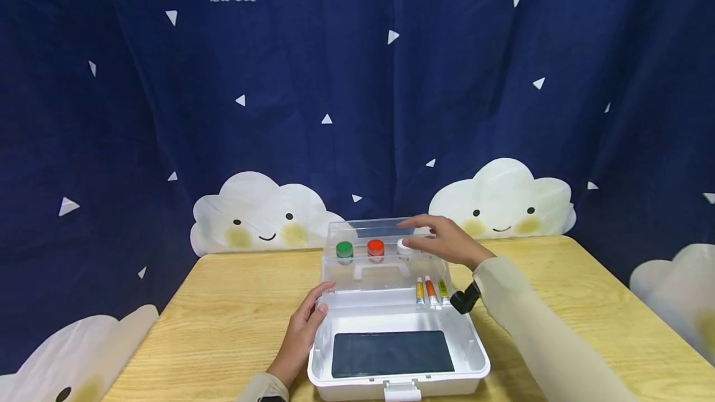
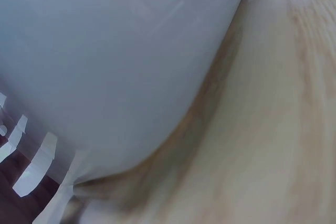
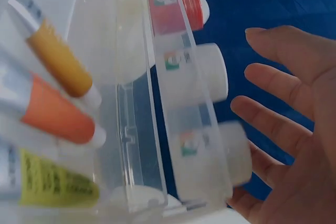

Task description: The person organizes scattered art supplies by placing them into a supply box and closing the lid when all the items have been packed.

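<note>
A white plastic box [image 1: 399, 384] stands with its clear lid [image 1: 363, 225] raised at the back. My left hand [image 1: 301, 330] rests at the box's left back corner, fingers fairly straight. Over the back right part of the box is my right hand [image 1: 447, 241], its fingers spread and holding nothing. Close to those fingers is a white-capped jar [image 3: 210, 72]; another pale jar [image 3: 239, 153] sits by the lower fingers, partly hidden in the head view. A red jar [image 1: 376, 248] and a green jar [image 1: 344, 250] stand farther left in the same clear compartment.
Yellow [image 1: 420, 292], orange [image 1: 431, 291] and lime-green [image 1: 444, 290] paint tubes lean at the box's back right. A dark flat panel [image 1: 393, 353] lies in the box's bottom. Wooden table [image 1: 223, 315] surrounds the box; a blue curtain [image 1: 279, 110] hangs behind.
</note>
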Available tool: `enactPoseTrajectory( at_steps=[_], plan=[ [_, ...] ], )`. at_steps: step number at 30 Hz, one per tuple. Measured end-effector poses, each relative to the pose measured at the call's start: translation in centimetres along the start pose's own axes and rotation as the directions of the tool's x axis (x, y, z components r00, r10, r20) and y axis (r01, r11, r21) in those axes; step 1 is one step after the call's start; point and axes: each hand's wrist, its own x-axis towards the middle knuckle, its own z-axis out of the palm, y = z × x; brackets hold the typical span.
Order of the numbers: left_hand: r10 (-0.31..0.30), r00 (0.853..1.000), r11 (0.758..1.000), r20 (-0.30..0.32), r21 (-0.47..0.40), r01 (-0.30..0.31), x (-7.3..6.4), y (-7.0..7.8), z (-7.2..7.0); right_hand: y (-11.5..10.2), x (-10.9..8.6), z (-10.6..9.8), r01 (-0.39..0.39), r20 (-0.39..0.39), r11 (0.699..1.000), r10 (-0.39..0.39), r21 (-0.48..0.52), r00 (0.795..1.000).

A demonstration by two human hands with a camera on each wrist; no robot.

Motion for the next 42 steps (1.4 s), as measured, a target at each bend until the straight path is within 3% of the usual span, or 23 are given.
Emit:
enactPoseTrajectory(
  at_steps=[7, 14, 21, 33, 42],
  plan=[
    [0.018, 1.0, 1.0, -0.007, -0.007, -0.018, -0.1, -0.1, 0.1, 2.1, -1.2, -0.4, -0.007, -0.074, 0.998, 0.011, 0.059, 0.997],
    [0.019, 1.0, 1.0, -0.01, -0.007, -0.019, -0.1, -0.4, 0.1, 2.8, -3.2, -0.2, -0.007, -0.115, 0.989, 0.025, 0.151, 0.993],
    [0.011, 1.0, 1.0, -0.012, -0.01, -0.011, -0.2, -0.4, 0.1, 6.2, -4.2, 0.7, -0.005, -0.155, 0.968, 0.045, 0.25, 0.987],
    [0.019, 1.0, 0.999, 0.008, -0.027, -0.019, 0.0, -0.3, 0.1, 8.5, -5.4, 0.9, -0.015, -0.143, 0.905, 0.083, 0.425, 0.986],
    [0.02, 1.0, 0.999, 0.016, -0.032, -0.02, 0.1, -0.4, -0.1, 10.4, -5.7, 2.7, -0.036, -0.137, 0.813, 0.141, 0.581, 0.98]
  ],
)
